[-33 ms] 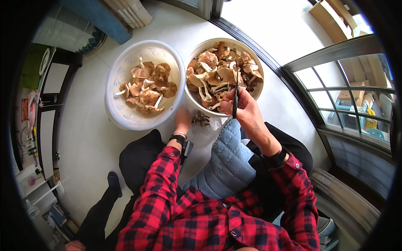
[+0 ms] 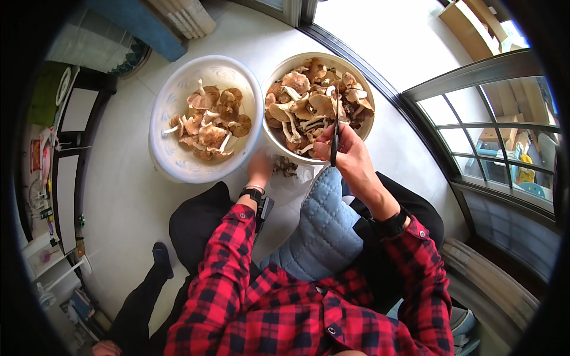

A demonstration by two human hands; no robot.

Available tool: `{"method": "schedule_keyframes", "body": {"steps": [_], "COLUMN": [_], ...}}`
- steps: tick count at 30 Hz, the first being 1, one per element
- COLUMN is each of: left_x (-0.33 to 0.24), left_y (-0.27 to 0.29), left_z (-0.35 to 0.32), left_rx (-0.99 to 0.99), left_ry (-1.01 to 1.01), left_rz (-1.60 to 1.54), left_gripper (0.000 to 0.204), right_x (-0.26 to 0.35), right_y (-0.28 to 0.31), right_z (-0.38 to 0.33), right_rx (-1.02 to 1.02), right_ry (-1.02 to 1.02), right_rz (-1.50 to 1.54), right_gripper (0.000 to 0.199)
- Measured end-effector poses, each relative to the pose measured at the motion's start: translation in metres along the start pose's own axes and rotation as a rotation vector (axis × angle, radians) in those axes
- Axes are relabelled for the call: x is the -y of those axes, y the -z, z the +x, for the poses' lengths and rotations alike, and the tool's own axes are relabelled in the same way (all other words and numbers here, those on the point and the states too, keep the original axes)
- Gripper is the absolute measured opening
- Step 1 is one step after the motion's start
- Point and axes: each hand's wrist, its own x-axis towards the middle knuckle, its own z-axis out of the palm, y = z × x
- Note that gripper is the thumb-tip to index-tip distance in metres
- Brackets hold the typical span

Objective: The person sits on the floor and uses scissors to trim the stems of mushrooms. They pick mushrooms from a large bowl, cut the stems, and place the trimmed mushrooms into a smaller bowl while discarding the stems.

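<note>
My right hand [image 2: 351, 155] is closed around a pair of scissors [image 2: 335, 141] with a black handle, blades pointing away from me over the right basin [image 2: 267, 132]. That basin is heaped with brown-capped mushrooms [image 2: 320, 105] with pale stems. Low beside the rims of both basins, my left hand [image 2: 259, 167] is smeared by motion, so its fingers cannot be made out. Just to its right, a small pile of dark mushroom trimmings [image 2: 285, 167] lies on something white. The wide white, blue-rimmed basin [image 2: 172, 155] on the left holds fewer mushrooms [image 2: 211, 127].
A blue quilted cloth [image 2: 329, 231] lies between my knees. Dark-framed glass doors [image 2: 499, 130] stand at the right, above a floor track. At the left are shelves [image 2: 65, 178] with assorted items. Another person's leg and dark shoe [image 2: 162, 261] show at the lower left.
</note>
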Motion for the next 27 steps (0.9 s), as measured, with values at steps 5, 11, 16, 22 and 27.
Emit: {"method": "schedule_keyframes", "body": {"steps": [5,11,16,22,27], "left_x": [0.032,0.071,0.064,-0.006,-0.140], "left_y": [-0.001,-0.013,-0.001,0.052,0.104], "left_z": [-0.013,-0.056,-0.042,-0.030,-0.033], "left_rx": [-0.122,0.069,0.115,0.388,0.185], "left_ry": [-0.008,0.513,0.421,0.256,-0.135], "left_rz": [0.118,-0.083,-0.005,0.087,-0.165], "left_gripper": [0.044,0.056,0.061,0.044,0.023], "right_x": [0.000,0.002,0.015,0.033,0.038], "right_y": [0.000,0.000,0.015,0.048,0.065], "right_z": [0.001,0.001,0.006,0.022,0.026], "right_rx": [-0.027,0.001,-0.008,-0.174,-0.236], "right_ry": [-0.018,0.009,0.108,0.123,0.248], "right_rz": [-0.030,0.006,0.050,-0.008,-0.008], "right_gripper": [0.031,0.030,0.028,0.026,0.026]}}
